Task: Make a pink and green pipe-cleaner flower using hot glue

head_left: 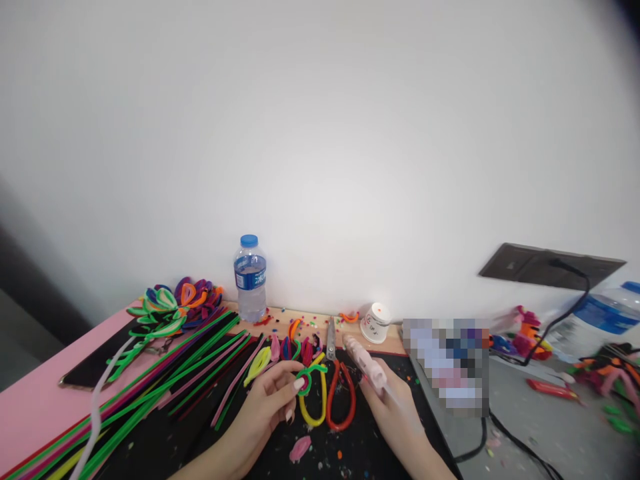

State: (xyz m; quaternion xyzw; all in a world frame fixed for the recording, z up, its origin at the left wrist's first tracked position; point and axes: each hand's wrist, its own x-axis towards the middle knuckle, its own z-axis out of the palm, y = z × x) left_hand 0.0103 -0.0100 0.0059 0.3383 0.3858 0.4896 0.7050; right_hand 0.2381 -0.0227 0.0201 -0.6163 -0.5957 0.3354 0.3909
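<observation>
My left hand (274, 395) is closed, pinching a small coiled pipe cleaner piece (305, 383), green around a dark pink centre, between thumb and fingers. In my right hand (395, 398) is a pale pink glue gun (367, 361), with a clear glue stick (395, 398) out of its back end; its nozzle points away from me. Between the hands lie scissors (341, 397) with one yellow and one red handle loop, blades pointing to the wall. A pink looped petal (300, 449) rests on the black mat (320, 465) below them. Yellow looped petals (259, 365) sit beyond my left hand.
Long pipe cleaners (165, 380) spread across the left side, near a pipe cleaner flower (167, 308) and a phone (95, 360). A water bottle (251, 280) and an upturned paper cup (375, 323) stand by the wall. Black cables (520, 443) and a red tool (553, 389) lie right.
</observation>
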